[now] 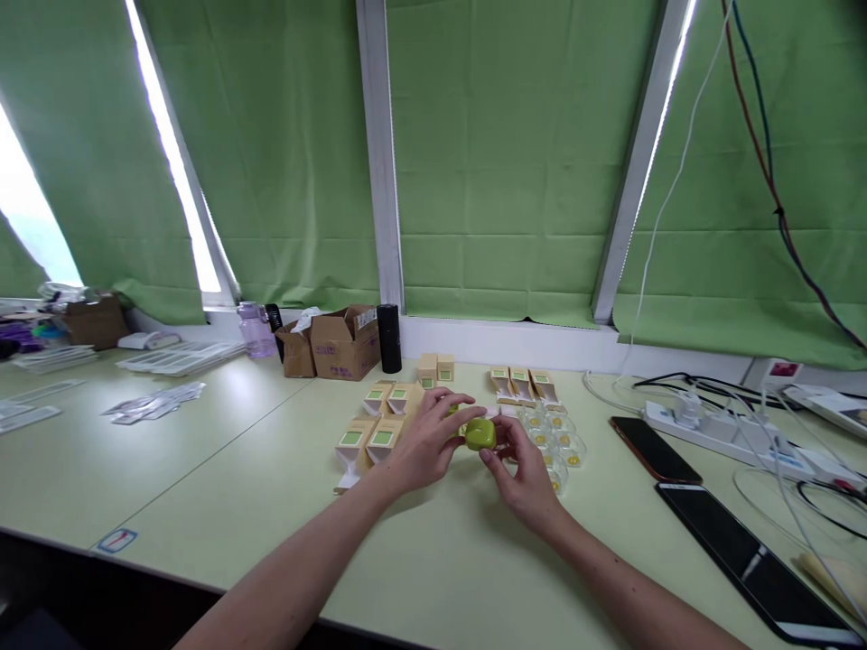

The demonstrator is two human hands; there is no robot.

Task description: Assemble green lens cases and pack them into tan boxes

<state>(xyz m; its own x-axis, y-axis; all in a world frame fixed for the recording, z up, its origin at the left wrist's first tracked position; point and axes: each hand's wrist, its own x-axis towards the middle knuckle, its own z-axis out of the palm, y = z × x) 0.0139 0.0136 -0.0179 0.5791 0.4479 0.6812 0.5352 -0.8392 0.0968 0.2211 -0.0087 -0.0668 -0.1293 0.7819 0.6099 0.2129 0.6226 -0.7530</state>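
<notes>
Both my hands meet over the middle of the pale green table (223,469). Between them is a small rounded green case (480,434). My left hand (428,440) curls its fingers onto the case's left side. My right hand (520,472) pinches it from the right and below. To the left of my hands lie several small tan cartons with green labels (369,440). To the right sit clear plastic trays with yellow pieces inside (559,444).
More tan cartons (521,384) stand at the back. Brown cardboard boxes (345,341), a black cylinder (388,338) and a purple bottle (256,329) line the window sill. On the right lie a phone (654,449), a dark tablet (745,551), a power strip (718,431) and cables.
</notes>
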